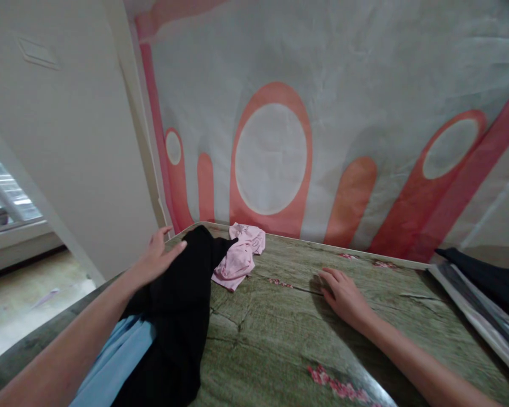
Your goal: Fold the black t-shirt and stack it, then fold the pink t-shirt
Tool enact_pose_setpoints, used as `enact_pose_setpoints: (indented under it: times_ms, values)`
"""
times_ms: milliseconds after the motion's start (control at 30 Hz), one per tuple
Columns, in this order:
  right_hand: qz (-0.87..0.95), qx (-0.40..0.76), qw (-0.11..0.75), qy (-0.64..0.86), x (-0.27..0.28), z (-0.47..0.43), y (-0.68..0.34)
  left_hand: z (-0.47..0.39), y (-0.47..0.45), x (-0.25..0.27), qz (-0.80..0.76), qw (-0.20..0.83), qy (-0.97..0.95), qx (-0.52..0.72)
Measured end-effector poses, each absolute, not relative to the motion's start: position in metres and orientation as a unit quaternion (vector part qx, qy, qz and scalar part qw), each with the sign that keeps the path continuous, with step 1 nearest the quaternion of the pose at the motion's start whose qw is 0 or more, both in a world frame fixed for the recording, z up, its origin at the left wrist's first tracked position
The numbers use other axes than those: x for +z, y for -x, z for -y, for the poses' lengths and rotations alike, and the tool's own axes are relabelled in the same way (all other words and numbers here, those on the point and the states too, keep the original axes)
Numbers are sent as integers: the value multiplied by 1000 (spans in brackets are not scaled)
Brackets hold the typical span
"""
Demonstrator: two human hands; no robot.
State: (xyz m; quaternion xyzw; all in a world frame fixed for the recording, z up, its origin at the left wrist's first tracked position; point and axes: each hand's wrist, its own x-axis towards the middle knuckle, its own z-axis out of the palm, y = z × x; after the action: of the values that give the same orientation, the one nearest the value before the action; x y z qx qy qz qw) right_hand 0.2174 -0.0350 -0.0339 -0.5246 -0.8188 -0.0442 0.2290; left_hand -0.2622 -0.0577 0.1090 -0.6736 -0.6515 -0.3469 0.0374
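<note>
My left hand (161, 257) is at the far left part of the table, over the edge of a black garment (180, 305). Its thumb and fingers are apart and nothing is in them; I cannot tell whether it touches the cloth. A light blue cloth (116, 356) lies against the black garment, partly hidden by my left forearm. Beside the black garment is a crumpled pink printed garment (237, 260). Over the bare tabletop, right of the pink garment, my right hand (343, 294) has its fingers stretched out and holds nothing.
The table (254, 339) has a green wood-grain cover with pink flower prints. Folded dark and grey cloths (487, 305) are stacked at its right end. A wall with a red and white pattern (271, 158) rises behind it. At left are a pale panel (68, 124) and a window (8, 186).
</note>
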Motion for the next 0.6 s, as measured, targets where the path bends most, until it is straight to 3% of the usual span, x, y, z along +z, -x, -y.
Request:
enact_pose_setpoints:
  times_ms: [200, 433, 600]
  values:
    - [890, 38, 230, 391, 5, 36, -111, 149, 227, 67, 721, 51, 686, -79]
    - [896, 66, 197, 394, 15, 9, -25, 149, 263, 21, 729, 86, 675, -73]
    - [894, 116, 238, 361, 2, 2, -22, 113, 277, 14, 755, 94, 647, -55]
